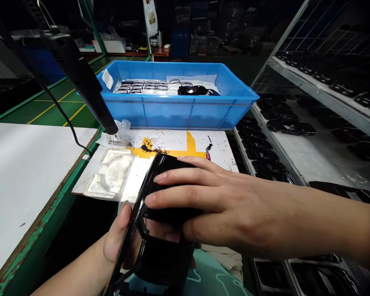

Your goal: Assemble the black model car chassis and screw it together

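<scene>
A glossy black moulded plastic part (160, 242) is held low in the middle of the view. My left hand (119, 238) grips it from underneath at its left edge, thumb up along the rim. My right hand (209, 201) reaches in from the right and lies over the top of the part, fingers stretched and pressed on its curved upper end, thumb under it. Behind the part a white moulded fixture (111, 174) rests on a white board (172, 142) with yellow tape and black shavings.
A blue crate (172, 109) with bagged black parts stands at the back of the board. A black tool on a cable (80, 78) hangs at upper left. A white table (24, 172) lies left. Metal shelves (311, 131) with several black parts run along the right.
</scene>
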`<state>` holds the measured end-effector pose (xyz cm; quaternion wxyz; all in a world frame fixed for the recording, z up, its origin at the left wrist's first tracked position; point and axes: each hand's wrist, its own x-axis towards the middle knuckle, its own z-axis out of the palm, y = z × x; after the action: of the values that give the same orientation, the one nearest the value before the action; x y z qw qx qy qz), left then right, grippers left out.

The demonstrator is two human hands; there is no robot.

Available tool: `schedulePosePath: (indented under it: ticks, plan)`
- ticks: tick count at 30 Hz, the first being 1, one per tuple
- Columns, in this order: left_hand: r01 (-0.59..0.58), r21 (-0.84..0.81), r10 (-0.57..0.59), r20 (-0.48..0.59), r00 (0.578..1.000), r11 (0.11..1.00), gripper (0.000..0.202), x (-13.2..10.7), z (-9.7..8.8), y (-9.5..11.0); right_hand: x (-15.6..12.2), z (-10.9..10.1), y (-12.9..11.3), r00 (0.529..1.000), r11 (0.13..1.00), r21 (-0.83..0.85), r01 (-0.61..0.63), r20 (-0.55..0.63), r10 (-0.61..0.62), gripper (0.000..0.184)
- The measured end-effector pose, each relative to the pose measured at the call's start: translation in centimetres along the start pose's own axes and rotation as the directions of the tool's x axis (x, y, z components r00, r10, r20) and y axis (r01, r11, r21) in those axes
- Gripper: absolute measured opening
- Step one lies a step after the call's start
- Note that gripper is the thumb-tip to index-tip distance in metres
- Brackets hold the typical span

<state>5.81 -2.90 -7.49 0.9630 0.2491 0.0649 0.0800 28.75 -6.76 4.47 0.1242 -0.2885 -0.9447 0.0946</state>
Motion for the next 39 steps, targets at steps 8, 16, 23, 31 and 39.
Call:
schedulePosePath:
  ticks: [8, 16, 23, 31, 39]
  plan:
    - [0.047, -0.044, -0.048, -0.033, 0.998, 0.998, 0.094, -0.7, -0.1, -1.0, 0.0, 1.1, -0.1, 0.998, 0.999, 0.040, -0.034, 0.063, 0.031, 0.027]
    - [0.034, -0.050, -0.035, -0.005, 0.999, 0.998, 0.082, -0.9, 0.2, -0.9, 0.0, 1.6, -0.6, 0.997, 0.997, 0.040, -0.062, 0.046, 0.060, 0.020]
    - [0.020, -0.006, -0.021, -0.103, 0.994, 1.000, 0.078, -1.0, 0.1, -1.0, -0.6, 2.4, -0.3, 0.998, 0.996, 0.046, -0.070, 0.003, 0.070, 0.020]
    - [0.010, -0.089, -0.001, 0.099, 0.995, 0.996, 0.082, -0.4, -0.8, -1.6, -1.3, 2.3, -0.1, 0.999, 0.999, 0.025, -0.036, 0.037, 0.035, 0.022]
    - [-0.068, 0.361, 0.084, -0.029, 0.996, 0.930, 0.068, -1.3, -1.4, 2.2, -3.7, 2.4, 1.3, 0.819, 0.922, 0.230, -0.310, -0.428, 0.382, 0.055]
